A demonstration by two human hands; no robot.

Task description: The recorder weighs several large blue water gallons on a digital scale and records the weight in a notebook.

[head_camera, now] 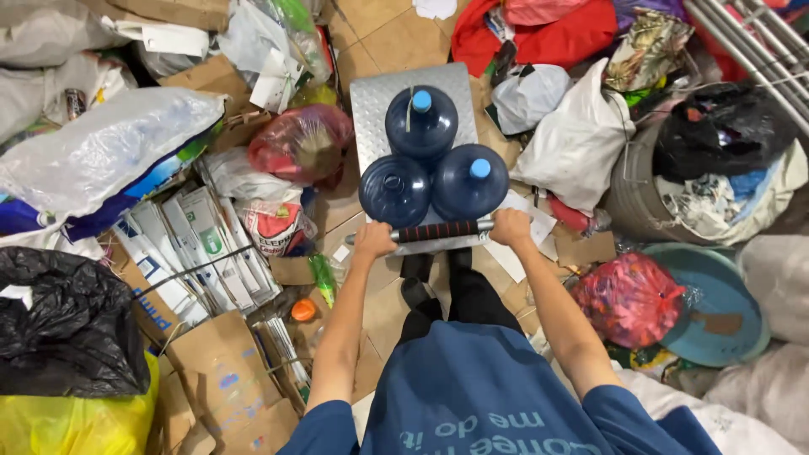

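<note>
Both hands grip the cart's handle (445, 229): the left hand (375, 239) has its fingers wrapped round the bare metal end, the right hand (511, 226) clasps the other end beside the black-and-red grip. The cart (381, 101), a grey metal platform, stands on the tiled floor (396, 38) and carries three blue jugs (421, 122), touching one another, two with light blue caps. Clutter hems it in: a red bag (301, 143) just left of the platform, white bags (577, 143) to the right, red cloth (548, 34) ahead, flattened cartons (198, 244) and a black bag (63, 324) further left.
</note>
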